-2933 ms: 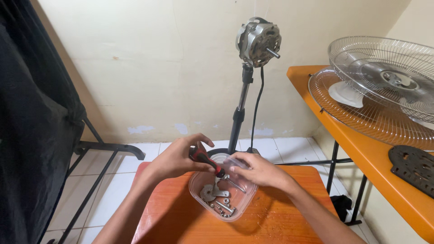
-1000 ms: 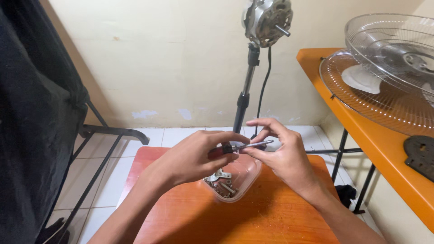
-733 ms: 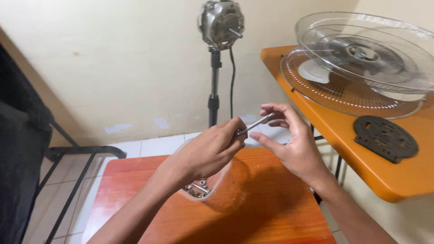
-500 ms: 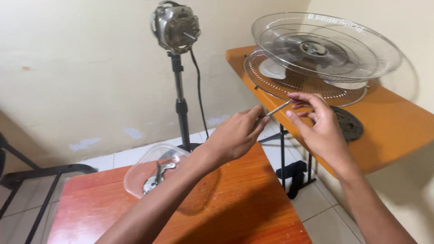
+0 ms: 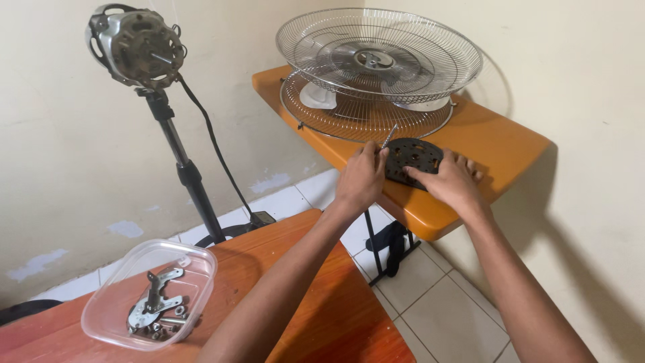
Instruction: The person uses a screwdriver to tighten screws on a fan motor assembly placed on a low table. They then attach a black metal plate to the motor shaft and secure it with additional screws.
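Observation:
My left hand [image 5: 361, 177] pinches a thin metal rod [image 5: 389, 136] that points up towards the fan grilles. Its fingertips reach the left edge of a black round perforated plate [image 5: 415, 156] lying on the orange side table [image 5: 500, 144]. My right hand [image 5: 451, 180] rests flat on the plate's near right edge, fingers spread over it and the table. Just behind the plate sit two wire fan grilles [image 5: 376, 74], stacked, with a fan blade part under them.
A fan motor on a black stand [image 5: 138, 47] rises at left, its cable trailing down to the tiled floor. On the reddish wooden table [image 5: 316, 302] below stands a clear plastic tub [image 5: 151, 292] holding metal brackets and screws. Cream walls close in behind and right.
My view and both hands swung right, away from the plastic tub, carrying the thin rod to the orange table. The right hand let go of the rod and now lies on the black plate.

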